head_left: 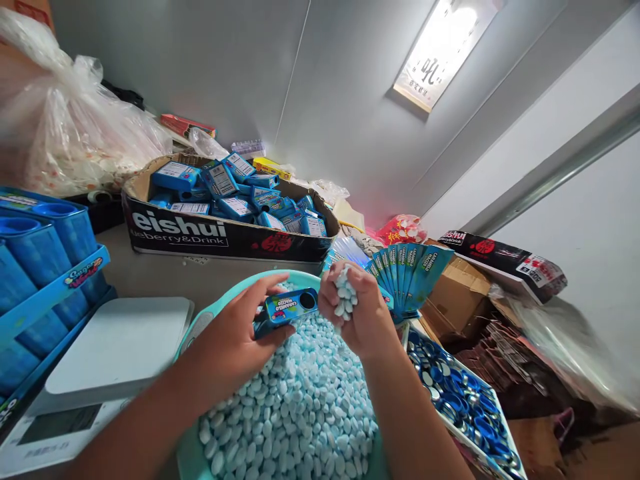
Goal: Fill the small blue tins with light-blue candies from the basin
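My left hand (255,313) is closed around a small blue candy tin (287,305), tilted so its dark round opening faces right. Just beside that opening, my right hand (357,303) is curled around a clump of pale blue candies (346,293), some showing between the fingers. Both hands are above a turquoise basin (220,301) heaped with loose candies (300,400) of the same kind. The right hand and the tin are close together; whether they touch I cannot tell.
Behind the basin stands a black cardboard box (240,248) of blue tins. Left are a white scale (120,340) and a display tray (75,280) of blue containers. To the right, a box (507,433) holds blue lids, near fanned flat blue cartons (407,273).
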A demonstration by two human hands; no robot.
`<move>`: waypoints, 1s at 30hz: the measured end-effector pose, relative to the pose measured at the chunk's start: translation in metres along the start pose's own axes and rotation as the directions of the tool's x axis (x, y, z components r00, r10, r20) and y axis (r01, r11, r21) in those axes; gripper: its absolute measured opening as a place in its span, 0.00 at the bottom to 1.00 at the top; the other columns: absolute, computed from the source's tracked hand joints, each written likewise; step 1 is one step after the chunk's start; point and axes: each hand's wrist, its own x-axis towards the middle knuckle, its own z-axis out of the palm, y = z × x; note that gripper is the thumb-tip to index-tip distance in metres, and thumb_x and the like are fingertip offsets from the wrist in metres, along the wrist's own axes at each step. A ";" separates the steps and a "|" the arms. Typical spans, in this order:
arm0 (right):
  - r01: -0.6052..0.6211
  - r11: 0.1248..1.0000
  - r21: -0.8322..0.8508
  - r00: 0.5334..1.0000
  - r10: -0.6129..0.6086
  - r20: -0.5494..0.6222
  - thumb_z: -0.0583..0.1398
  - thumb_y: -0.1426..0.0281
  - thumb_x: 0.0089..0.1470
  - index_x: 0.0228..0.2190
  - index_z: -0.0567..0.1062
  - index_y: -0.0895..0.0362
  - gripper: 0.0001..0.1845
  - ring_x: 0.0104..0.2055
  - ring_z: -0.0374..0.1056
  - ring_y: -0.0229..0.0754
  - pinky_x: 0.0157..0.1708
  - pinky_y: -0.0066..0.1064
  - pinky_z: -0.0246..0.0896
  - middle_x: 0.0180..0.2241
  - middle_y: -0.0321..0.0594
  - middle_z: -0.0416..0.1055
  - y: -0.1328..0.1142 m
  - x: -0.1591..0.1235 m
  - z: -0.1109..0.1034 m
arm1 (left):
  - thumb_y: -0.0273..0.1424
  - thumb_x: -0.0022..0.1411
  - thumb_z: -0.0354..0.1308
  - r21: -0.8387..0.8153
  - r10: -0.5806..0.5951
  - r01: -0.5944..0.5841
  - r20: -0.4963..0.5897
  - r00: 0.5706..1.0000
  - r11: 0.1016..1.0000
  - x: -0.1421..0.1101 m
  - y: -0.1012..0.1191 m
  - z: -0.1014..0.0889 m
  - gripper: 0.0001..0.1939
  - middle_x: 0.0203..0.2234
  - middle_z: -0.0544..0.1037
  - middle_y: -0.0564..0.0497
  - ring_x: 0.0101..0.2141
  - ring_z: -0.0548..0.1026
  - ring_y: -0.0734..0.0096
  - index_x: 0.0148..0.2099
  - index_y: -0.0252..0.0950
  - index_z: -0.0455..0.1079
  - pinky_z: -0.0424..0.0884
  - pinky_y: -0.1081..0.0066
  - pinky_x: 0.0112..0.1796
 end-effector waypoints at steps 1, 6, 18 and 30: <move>0.014 1.000 0.023 0.999 -0.013 -0.051 0.67 0.57 0.55 0.27 0.76 0.55 0.15 0.16 0.57 0.29 0.14 0.19 0.49 0.19 0.29 0.65 0.001 0.001 0.001 | 0.44 0.63 0.64 0.029 0.016 -0.017 0.028 0.999 0.999 0.000 0.000 -0.001 0.30 0.61 0.74 0.48 0.57 0.76 0.51 0.66 0.52 0.66 0.78 0.55 0.52; 0.049 0.995 0.083 0.982 -0.033 -0.188 0.68 0.58 0.53 0.28 0.75 0.55 0.14 0.18 0.59 0.29 0.18 0.20 0.53 0.20 0.28 0.65 0.003 0.008 0.001 | 0.43 0.63 0.63 0.138 0.088 -0.104 0.118 0.989 0.985 -0.001 -0.001 -0.005 0.30 0.63 0.73 0.51 0.59 0.75 0.50 0.67 0.55 0.66 0.75 0.53 0.57; 0.066 0.995 0.076 0.980 -0.050 -0.194 0.62 0.63 0.53 0.23 0.72 0.54 0.11 0.24 0.64 0.35 0.26 0.26 0.57 0.20 0.30 0.64 0.008 0.012 0.007 | 0.41 0.61 0.66 0.090 0.016 -0.034 0.200 0.980 0.995 -0.002 0.001 -0.009 0.32 0.61 0.77 0.56 0.58 0.77 0.53 0.67 0.58 0.67 0.74 0.57 0.59; 0.070 0.996 0.054 0.979 -0.058 -0.197 0.60 0.64 0.52 0.23 0.72 0.53 0.08 0.26 0.66 0.38 0.27 0.30 0.59 0.22 0.32 0.66 0.007 0.010 0.010 | 0.43 0.61 0.66 0.071 0.064 -0.077 0.175 0.983 0.994 -0.002 -0.003 -0.007 0.31 0.59 0.78 0.54 0.58 0.77 0.50 0.66 0.57 0.70 0.73 0.52 0.60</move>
